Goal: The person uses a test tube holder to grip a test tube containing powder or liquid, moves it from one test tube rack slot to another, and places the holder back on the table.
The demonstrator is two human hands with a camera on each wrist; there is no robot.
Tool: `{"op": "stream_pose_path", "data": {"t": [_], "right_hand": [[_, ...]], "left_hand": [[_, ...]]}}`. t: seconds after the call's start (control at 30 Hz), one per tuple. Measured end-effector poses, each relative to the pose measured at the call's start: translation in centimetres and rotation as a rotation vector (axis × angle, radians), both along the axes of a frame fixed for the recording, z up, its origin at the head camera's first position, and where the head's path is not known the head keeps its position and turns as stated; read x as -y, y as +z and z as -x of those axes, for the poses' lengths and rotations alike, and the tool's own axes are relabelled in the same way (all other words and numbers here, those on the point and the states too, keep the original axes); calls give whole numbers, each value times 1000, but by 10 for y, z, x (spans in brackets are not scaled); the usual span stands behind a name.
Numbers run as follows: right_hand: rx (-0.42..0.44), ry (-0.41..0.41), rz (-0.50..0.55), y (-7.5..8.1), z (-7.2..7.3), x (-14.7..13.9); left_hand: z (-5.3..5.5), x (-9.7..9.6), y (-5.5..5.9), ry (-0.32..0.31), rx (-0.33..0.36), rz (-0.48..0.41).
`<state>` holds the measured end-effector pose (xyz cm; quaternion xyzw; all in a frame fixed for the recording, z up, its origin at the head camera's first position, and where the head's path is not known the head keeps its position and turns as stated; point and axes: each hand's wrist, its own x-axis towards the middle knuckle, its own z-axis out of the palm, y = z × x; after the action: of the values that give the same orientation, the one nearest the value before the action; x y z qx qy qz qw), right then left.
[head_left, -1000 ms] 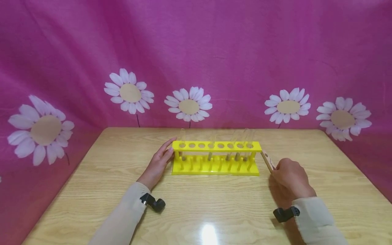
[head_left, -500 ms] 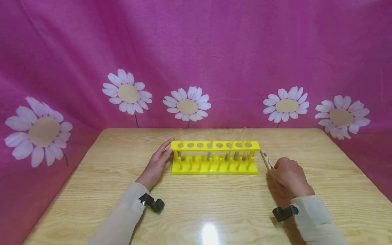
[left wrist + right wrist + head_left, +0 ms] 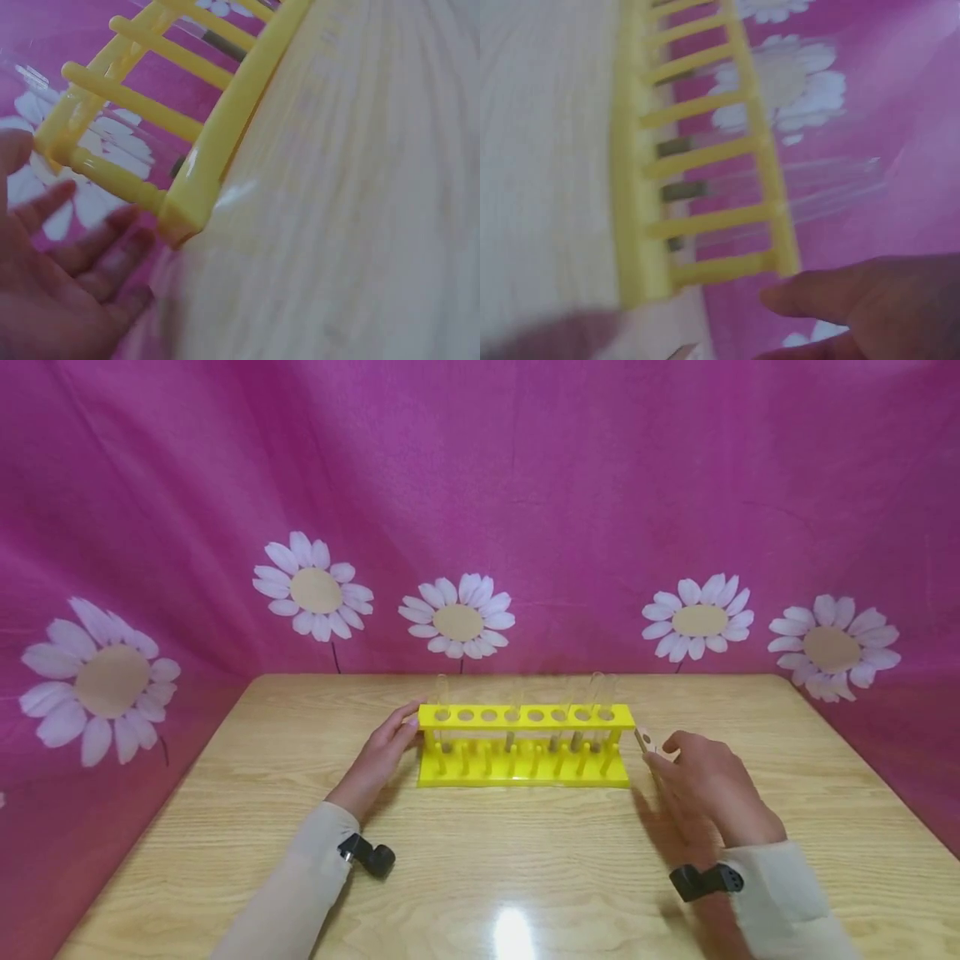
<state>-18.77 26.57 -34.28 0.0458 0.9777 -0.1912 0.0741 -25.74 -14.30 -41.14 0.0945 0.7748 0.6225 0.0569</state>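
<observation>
A yellow test tube rack (image 3: 525, 781) stands upright mid-table, with several clear test tubes (image 3: 576, 741) in its holes, dark matter at their bottoms. My left hand (image 3: 377, 764) is at the rack's left end, fingers spread; in the left wrist view the thumb (image 3: 16, 154) lies by the top bar, and whether it touches cannot be told. To the rack's right, a flat wooden test tube holder (image 3: 645, 740) leans or lies close to the end, mostly hidden by my right hand (image 3: 712, 781). That hand's fingers stretch toward the rack, not visibly curled round the holder.
The light wood table (image 3: 442, 877) meets a magenta cloth (image 3: 570, 510) printed with white flowers behind it. Black wrist cameras (image 3: 705, 882) sit on both sleeves. The tubes stick up above the rack's top bar (image 3: 525, 723).
My right hand has loosened from its grip on the wooden test tube holder, its fingers now stretched out. The left hand has drawn slightly left; the rack stays nearly in place.
</observation>
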Motion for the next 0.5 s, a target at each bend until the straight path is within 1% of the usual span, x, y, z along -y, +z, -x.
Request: {"op": "stream_pose_path", "data": {"t": [0.1, 0.17, 0.23, 0.33, 0.4, 0.47, 0.5], "right_hand": [[-26, 47, -1, 8, -3, 5], [-52, 68, -1, 12, -6, 8], [-86, 86, -4, 16, -8, 11], [-148, 124, 0, 21, -13, 15], [-172, 146, 6, 24, -15, 17], [-189, 168, 11, 26, -18, 18], [-191, 174, 13, 27, -18, 19]], "left_hand": [[-1, 2, 6, 24, 15, 174], [-2, 4, 10, 28, 4, 282], [-4, 6, 14, 22, -30, 386], [-7, 7, 22, 7, -114, 545], [-11, 8, 28, 0, -155, 642], [-15, 8, 34, -9, -176, 727], [-18, 7, 37, -17, -177, 757]]}}
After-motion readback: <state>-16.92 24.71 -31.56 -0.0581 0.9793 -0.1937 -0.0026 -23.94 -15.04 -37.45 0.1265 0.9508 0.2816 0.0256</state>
